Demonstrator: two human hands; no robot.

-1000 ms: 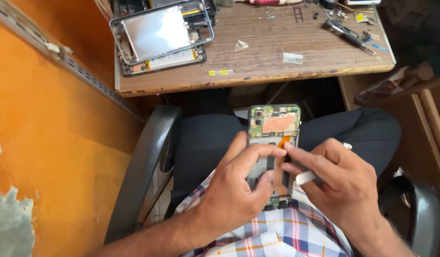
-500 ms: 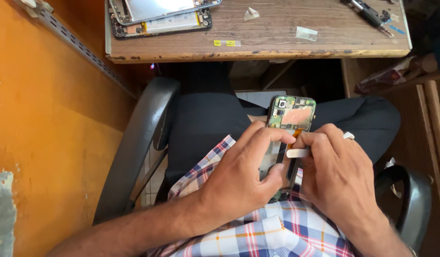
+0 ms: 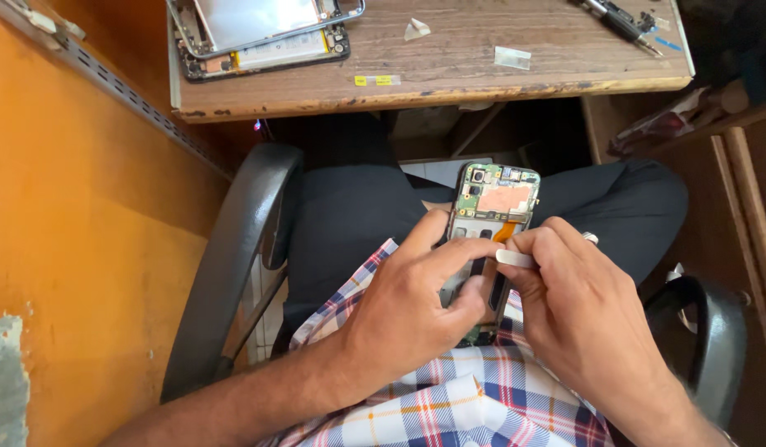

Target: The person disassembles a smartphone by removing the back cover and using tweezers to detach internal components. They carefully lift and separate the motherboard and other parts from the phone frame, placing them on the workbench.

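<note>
The opened smartphone (image 3: pixel 488 232) sits over the person's lap, circuit side up, just below the wooden table (image 3: pixel 449 79) edge. The left hand (image 3: pixel 408 310) wraps its lower half, thumb across the face, apparently to steady it. The right hand (image 3: pixel 578 319) pinches a small white pry tool (image 3: pixel 514 258) against the phone's middle. A second dismantled phone frame (image 3: pixel 263 33) lies on the table.

repair wkshop, opened phones (image 3: pixel 263 33), tools (image 3: pixel 619 18)
</note>
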